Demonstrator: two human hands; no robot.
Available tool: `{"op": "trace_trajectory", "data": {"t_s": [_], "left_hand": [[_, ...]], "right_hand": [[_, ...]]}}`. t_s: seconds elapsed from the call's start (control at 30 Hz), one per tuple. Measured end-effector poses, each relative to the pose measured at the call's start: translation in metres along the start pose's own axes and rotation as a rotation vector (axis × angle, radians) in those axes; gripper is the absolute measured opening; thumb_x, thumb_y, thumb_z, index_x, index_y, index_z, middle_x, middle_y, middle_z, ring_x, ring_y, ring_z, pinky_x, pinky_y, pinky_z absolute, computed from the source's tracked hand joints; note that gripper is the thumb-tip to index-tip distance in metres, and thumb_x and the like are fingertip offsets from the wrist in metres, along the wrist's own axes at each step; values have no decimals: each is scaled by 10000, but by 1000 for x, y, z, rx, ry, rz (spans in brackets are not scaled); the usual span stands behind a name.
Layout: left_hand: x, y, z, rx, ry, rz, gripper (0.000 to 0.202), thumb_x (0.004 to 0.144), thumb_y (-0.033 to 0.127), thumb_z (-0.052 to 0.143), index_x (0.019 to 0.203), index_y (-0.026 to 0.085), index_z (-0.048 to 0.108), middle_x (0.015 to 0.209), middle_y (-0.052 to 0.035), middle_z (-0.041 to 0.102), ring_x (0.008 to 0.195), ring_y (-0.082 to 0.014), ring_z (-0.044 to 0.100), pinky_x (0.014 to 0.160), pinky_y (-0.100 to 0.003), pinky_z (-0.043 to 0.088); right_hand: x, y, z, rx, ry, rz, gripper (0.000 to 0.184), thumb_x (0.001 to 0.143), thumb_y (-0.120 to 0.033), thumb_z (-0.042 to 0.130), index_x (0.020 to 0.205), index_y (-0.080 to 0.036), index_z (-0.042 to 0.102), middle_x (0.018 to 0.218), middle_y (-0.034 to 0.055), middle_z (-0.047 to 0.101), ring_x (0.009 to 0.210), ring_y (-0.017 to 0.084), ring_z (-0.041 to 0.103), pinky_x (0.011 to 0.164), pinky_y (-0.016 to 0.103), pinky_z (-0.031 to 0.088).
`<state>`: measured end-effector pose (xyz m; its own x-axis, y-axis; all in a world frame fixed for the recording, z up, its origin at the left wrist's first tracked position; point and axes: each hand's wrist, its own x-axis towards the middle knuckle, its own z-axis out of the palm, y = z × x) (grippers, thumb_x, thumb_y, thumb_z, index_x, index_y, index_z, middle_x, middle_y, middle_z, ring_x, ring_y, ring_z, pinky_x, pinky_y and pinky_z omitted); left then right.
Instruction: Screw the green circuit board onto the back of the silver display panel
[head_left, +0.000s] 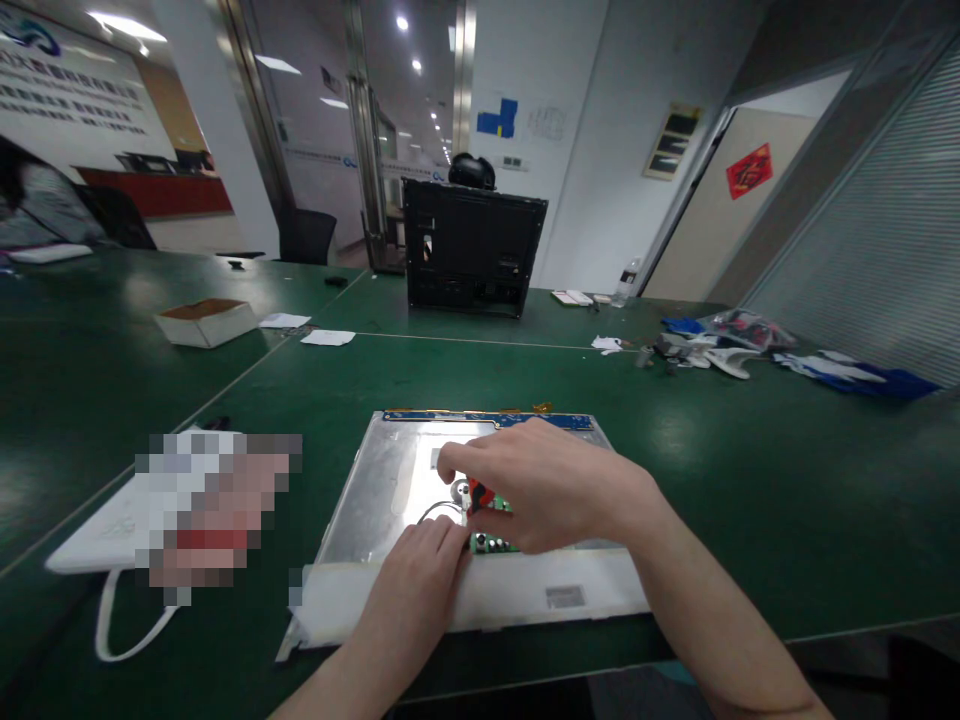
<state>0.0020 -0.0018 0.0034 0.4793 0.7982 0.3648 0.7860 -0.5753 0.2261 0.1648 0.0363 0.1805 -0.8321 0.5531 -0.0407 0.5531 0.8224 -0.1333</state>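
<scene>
A flat metal display panel lies on the green table in front of me, a blue circuit strip along its far edge. My right hand rests over the panel's middle, fingers curled around a small red-and-black tool by a green circuit board. My left hand sits at the panel's near edge, fingers pressed together on a thin dark wire next to the board. A white strip runs along the panel's near side.
A white bag lies at my left. A black monitor housing stands at the back. An open cardboard box and papers lie far left. Plastic bags and small parts lie far right. The table edge runs close below the panel.
</scene>
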Motion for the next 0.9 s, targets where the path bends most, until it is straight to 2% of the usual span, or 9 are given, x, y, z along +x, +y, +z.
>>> {"op": "trace_trajectory", "data": {"t_s": [0.1,0.2,0.3,0.47,0.57,0.7,0.77,0.9], "left_hand": [[-1,0,-1,-5,8,6,140,866,83,482,916,186,564,882,-54,646,810,-233,617,705,-366,498],[0,1,-3,-18,-13,-6,125,867,88,491,892,193,555,875,-46,641,807,-224,612,696,-349,487],[1,3,-4,-10,-16,-13,116,870,97,494,865,195,554,854,-44,634,773,-224,603,660,-343,476],[1,3,-4,-2,-8,-8,123,872,92,486,862,193,556,837,-41,632,759,-224,603,655,-344,484],[1,2,-2,-3,-4,-3,122,861,84,498,866,188,561,833,-42,630,767,-232,606,664,-359,499],[1,1,0,-6,-16,-3,122,872,92,491,889,182,572,856,-54,637,790,-245,613,684,-387,515],[1,0,1,5,-8,-2,129,870,92,495,915,181,578,879,-60,646,802,-246,617,693,-390,519],[0,-1,1,20,7,2,142,860,97,509,943,188,580,895,-59,655,809,-236,622,699,-370,517]], "right_hand": [[2,0,0,-45,-1,61,269,883,-416,583,1048,-205,575,861,30,701,758,175,624,554,266,299],[4,0,1,-112,10,120,301,928,-474,500,921,-201,627,778,29,692,693,163,614,518,274,249],[4,0,1,-132,15,136,301,953,-419,466,825,-201,629,725,12,676,636,141,589,506,279,223],[1,0,0,-82,9,76,116,900,-271,530,975,-192,570,851,29,689,706,150,596,553,272,297],[-1,0,-2,6,-2,17,152,873,-193,519,1024,-195,525,945,36,679,762,149,589,579,261,331],[-3,-2,-3,36,-15,-24,208,833,-154,541,1035,-198,522,936,21,674,728,141,566,566,255,325],[-2,-3,-2,21,-13,-22,207,835,-193,569,1041,-199,542,920,21,681,727,145,572,565,256,318],[1,-1,-1,-45,2,56,218,897,-405,560,944,-205,633,801,28,689,702,153,592,548,259,282]]}}
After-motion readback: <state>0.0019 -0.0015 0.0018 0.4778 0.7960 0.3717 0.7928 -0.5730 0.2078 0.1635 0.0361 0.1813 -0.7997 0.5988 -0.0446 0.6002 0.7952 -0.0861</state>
